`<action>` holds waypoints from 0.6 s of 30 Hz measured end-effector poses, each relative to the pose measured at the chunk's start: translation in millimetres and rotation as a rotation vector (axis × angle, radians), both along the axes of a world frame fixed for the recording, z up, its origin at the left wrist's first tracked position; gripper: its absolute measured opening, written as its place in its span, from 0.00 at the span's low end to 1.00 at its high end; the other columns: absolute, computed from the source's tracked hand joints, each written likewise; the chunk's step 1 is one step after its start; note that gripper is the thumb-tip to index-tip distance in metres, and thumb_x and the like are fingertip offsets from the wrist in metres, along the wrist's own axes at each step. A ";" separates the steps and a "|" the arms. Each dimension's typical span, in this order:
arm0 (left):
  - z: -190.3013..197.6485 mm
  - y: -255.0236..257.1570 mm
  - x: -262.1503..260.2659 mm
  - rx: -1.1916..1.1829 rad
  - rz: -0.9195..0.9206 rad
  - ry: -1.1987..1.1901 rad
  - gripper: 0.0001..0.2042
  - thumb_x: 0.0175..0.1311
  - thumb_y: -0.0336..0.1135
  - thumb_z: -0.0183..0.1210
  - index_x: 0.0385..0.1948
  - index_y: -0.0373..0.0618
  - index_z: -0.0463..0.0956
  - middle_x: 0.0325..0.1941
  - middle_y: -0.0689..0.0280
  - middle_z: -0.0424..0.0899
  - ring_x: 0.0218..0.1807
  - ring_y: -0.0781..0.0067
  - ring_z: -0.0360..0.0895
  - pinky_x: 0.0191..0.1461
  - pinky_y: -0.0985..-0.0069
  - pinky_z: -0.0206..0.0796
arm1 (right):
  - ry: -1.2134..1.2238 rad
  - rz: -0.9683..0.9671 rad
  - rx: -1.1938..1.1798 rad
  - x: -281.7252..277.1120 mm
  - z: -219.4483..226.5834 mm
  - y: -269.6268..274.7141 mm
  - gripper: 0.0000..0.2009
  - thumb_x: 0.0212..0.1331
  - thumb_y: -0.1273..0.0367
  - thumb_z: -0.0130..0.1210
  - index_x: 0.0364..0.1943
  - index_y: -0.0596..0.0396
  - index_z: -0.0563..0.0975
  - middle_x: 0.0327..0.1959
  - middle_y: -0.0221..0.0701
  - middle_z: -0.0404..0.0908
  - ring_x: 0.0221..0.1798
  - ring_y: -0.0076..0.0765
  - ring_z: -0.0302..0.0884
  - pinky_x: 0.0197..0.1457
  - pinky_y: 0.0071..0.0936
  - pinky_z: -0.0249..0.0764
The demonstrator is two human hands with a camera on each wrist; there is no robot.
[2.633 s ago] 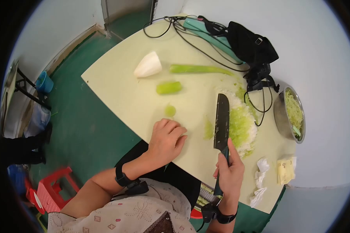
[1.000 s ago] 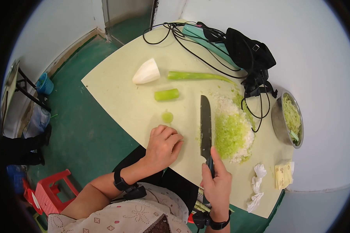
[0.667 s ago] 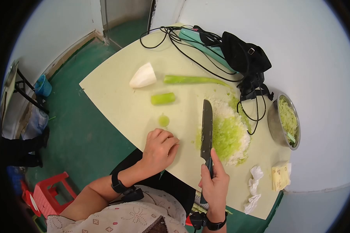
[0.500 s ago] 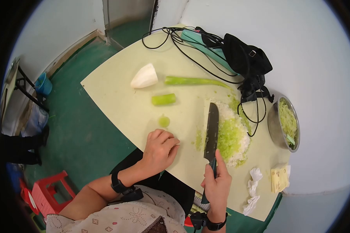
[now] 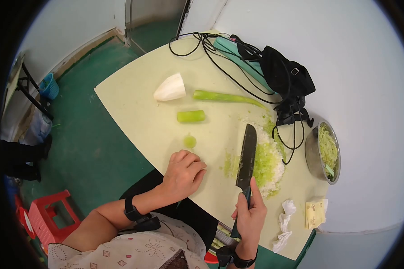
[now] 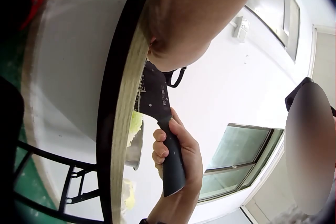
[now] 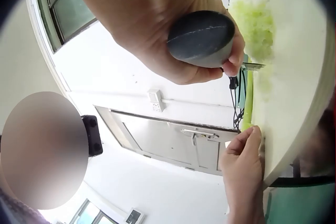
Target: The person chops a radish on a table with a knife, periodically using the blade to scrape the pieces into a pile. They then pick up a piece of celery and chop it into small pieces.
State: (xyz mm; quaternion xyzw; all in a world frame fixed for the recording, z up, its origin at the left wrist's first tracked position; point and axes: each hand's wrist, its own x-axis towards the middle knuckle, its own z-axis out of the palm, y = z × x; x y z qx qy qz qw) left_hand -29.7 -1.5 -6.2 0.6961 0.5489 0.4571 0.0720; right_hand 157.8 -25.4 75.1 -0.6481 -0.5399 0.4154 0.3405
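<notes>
In the head view the right hand grips the dark handle of a broad black knife, its blade pointing away along the left side of a heap of chopped green and white bits. The left hand rests at the table's near edge with loosely curled fingers and holds nothing. Just beyond it lies a round green slice, then a short green stem piece, a long green stem and a white conical chunk. The right wrist view shows the knife's butt in the right palm.
A metal bowl of green shreds stands at the table's right. Black straps, cables and a teal case lie at the back. Crumpled tissue and a yellow packet are at the near right. A red stool stands on the floor.
The right hand and knife moved left from over the heap, then slightly right again, at the heap's left side. The left hand has stayed by the near edge. The head view has shifted a little.
</notes>
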 end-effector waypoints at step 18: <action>1.4 0.8 -0.2 -0.005 -0.003 0.002 0.08 0.46 0.24 0.63 0.30 0.43 0.78 0.33 0.66 0.75 0.42 0.63 0.70 0.46 0.67 0.60 | 0.035 0.004 -0.032 2.6 -5.3 3.4 0.26 0.59 0.75 0.52 0.64 0.57 0.65 0.18 0.25 0.70 0.14 0.17 0.65 0.16 0.17 0.62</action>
